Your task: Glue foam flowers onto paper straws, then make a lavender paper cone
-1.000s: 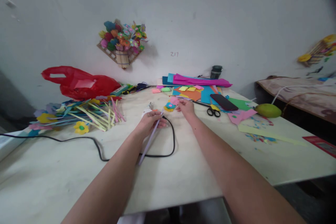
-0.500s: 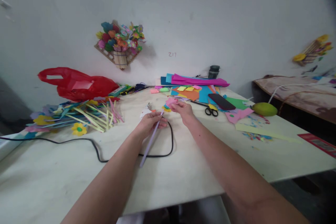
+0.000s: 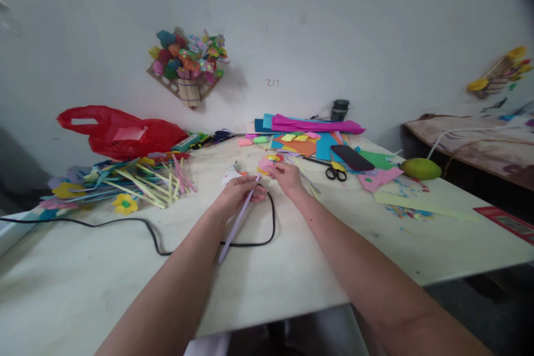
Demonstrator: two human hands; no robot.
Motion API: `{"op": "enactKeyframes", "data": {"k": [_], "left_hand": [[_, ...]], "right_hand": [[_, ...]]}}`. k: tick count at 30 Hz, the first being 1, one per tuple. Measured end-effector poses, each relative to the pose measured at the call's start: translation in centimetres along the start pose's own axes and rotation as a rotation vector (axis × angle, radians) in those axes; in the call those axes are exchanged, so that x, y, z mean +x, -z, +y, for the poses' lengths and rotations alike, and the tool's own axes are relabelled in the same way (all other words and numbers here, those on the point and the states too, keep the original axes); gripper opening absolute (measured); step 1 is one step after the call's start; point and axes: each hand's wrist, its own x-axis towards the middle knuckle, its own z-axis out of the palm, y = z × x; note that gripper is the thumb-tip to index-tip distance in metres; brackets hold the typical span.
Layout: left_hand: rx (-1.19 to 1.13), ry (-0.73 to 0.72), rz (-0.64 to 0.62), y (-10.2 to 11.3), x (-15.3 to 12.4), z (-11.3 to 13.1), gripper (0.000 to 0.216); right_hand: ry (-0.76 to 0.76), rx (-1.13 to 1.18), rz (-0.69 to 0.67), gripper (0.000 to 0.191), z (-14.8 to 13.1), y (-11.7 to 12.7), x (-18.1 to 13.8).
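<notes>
My left hand [image 3: 237,196] is closed on a thin lilac paper stem [image 3: 237,227], which slants down toward the table's front. In the fingertips of my right hand [image 3: 288,179] is a pink paper flower [image 3: 264,163], close to the stem's upper end; whether the two touch I cannot tell. Just behind my left hand lies a white tool with an orange tip, apparently a glue gun [image 3: 231,176], partly hidden. A black cord [image 3: 273,217] loops on the table around my left hand. Other small red and yellow flowers [image 3: 275,158] show behind the pink one.
Paper stems and flowers [image 3: 142,181] are heaped at left by a red plastic bag [image 3: 120,132]. Black-handled scissors [image 3: 336,173], a phone [image 3: 352,157], coloured paper [image 3: 308,147] and a green fruit [image 3: 421,168] lie at right. Paper scraps [image 3: 409,212] are scattered nearby.
My right hand has shifted slightly left and down, bringing the pink flower nearer the stem's tip. Red and yellow flowers and pale stems behind my right hand show more now.
</notes>
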Motion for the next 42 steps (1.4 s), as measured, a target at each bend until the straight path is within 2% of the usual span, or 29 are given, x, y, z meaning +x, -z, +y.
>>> {"op": "enactKeyframes", "data": {"k": [5,10,21,42], "left_hand": [[-0.003,0.017,0.013,-0.1,-0.1,0.1,0.022],[-0.004,0.009,0.007,0.0,0.0,0.1,0.020],[-0.011,0.014,0.024,0.0,0.0,0.2,0.016],[-0.037,0.007,0.004,-0.1,0.0,0.2,0.016]], "right_hand": [[0.167,-0.327,-0.026,0.024,-0.9,0.1,-0.5],[0.179,-0.507,-0.047,0.020,-1.3,0.1,-0.7],[0.229,-0.502,-0.096,0.017,-0.7,-0.3,-0.8],[0.258,-0.620,-0.126,0.020,-1.2,-0.3,-1.2]]}}
